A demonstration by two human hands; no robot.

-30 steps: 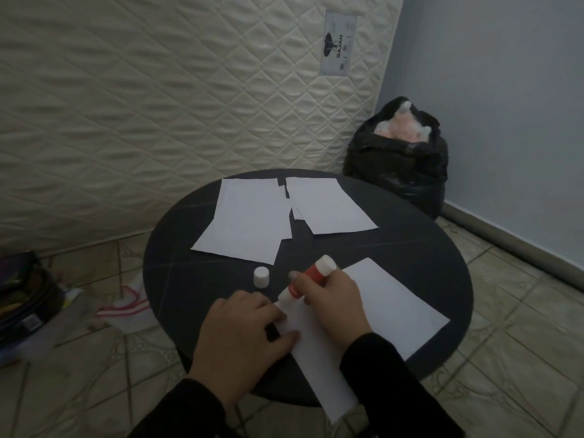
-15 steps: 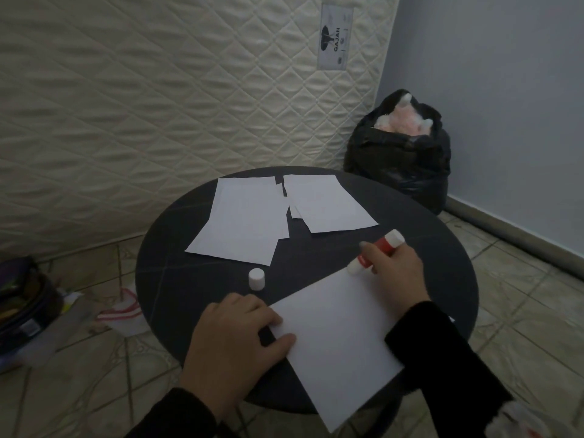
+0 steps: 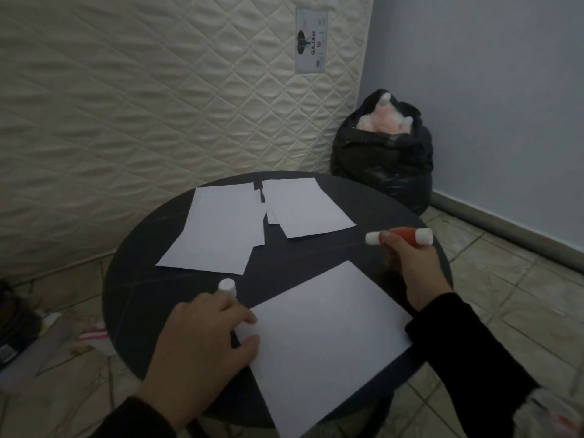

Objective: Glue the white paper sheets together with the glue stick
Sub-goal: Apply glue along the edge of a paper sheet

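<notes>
Near sheet (image 3: 328,336) lies at the table's (image 3: 132,298) front edge, overhanging toward you. Your left hand (image 3: 202,346) presses its left corner, fingers loosely bent, likely to stop sliding. Your right hand (image 3: 414,273) is curled round the uncapped glue stick (image 3: 399,237), off the paper's far corner. Cap (image 3: 227,286) stands by your left fingers; spare sheets (image 3: 221,229) wait farther back.

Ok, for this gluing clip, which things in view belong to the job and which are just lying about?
Job:
- glue stick, held in the right hand
- glue cap, standing on the table
- near sheet, pressed by the left hand
- far sheets

Lying about:
- black bag on the floor
- mattress against the wall
- clutter on the floor at left
</notes>
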